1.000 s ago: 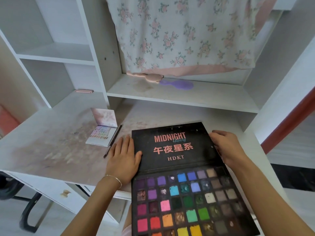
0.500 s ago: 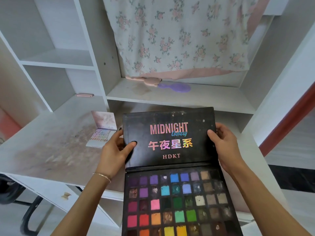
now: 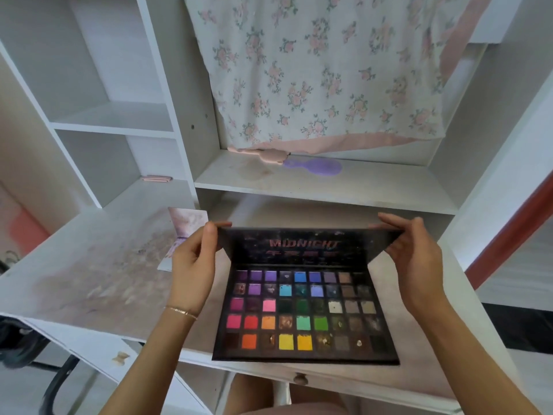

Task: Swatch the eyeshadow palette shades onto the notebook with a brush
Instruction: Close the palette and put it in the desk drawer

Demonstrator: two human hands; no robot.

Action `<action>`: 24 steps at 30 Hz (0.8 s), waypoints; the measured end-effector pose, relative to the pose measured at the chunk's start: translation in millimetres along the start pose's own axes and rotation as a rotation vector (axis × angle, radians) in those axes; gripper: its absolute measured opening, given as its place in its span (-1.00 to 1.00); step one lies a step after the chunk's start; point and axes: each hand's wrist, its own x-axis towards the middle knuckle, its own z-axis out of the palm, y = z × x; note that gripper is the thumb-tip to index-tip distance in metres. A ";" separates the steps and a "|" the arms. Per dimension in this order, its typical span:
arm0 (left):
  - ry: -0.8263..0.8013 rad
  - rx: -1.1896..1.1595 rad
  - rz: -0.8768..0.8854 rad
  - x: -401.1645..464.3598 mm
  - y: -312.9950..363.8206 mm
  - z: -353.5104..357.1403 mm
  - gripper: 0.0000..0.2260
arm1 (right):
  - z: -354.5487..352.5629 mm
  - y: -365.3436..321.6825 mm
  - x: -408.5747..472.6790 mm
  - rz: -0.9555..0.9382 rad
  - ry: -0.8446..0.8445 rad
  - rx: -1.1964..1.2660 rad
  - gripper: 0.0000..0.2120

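A large black eyeshadow palette (image 3: 305, 313) with several coloured pans lies on the white desk (image 3: 89, 265) in front of me. Its lid (image 3: 305, 245), printed MIDNIGHT, is tilted forward over the pans, about half closed. My left hand (image 3: 194, 262) pinches the lid's upper left corner. My right hand (image 3: 416, 253) pinches its upper right corner. A small open palette (image 3: 185, 226) with a pale marbled lid sits on the desk behind my left hand, mostly hidden by it. No brush or notebook shows now.
A purple hairbrush (image 3: 314, 166) and a pink one (image 3: 263, 154) lie on the shelf above. A floral cloth (image 3: 323, 70) hangs over the shelf back. A pink item (image 3: 157, 178) rests at the desk's back left. A drawer knob (image 3: 300, 378) is below the desk edge.
The lid lay flat back on the desk; both hands took its top corners and swung it forward over the pans. The thin brush beside the small palette is now out of sight.
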 end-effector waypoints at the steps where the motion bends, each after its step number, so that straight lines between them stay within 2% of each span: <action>1: -0.055 -0.020 -0.003 -4.7 3.3 -4.5 -0.75 | 0.3 -5.5 -2.4 -0.003 -0.061 -0.004 -0.61; 6: -0.434 0.018 -0.004 -17.3 12.7 -30.7 -0.71 | -3.4 -21.3 -14.7 0.055 -0.437 -0.392 -0.74; 11: -0.502 0.164 -0.027 -22.3 12.0 -35.1 -0.86 | -21.0 -29.0 -21.3 0.178 -0.646 -0.586 -0.76; 14: -0.632 0.346 -0.051 -28.3 5.4 -33.1 -0.85 | -19.4 -29.9 -29.3 0.337 -0.847 -0.579 -0.76; 16: -0.733 0.527 0.031 -35.6 -1.2 -27.8 -0.78 | -9.3 -23.3 -37.5 0.382 -0.933 -0.669 -0.71; 18: -0.802 0.694 0.170 -45.6 -10.5 -19.8 -0.68 | 3.2 -9.0 -48.0 0.290 -0.963 -0.852 -0.64; 20: -0.811 0.814 0.255 -56.9 -19.8 -13.3 -0.60 | 14.6 7.1 -60.5 0.119 -1.001 -1.002 -0.46; 22: -0.779 0.837 0.275 -64.5 -28.3 -11.8 -0.56 | 22.6 21.2 -71.3 -0.052 -1.049 -1.148 -0.35; 24: -0.738 0.804 0.273 -67.2 -33.0 -12.1 -0.56 | 25.4 32.1 -75.9 -0.155 -1.024 -1.236 -0.34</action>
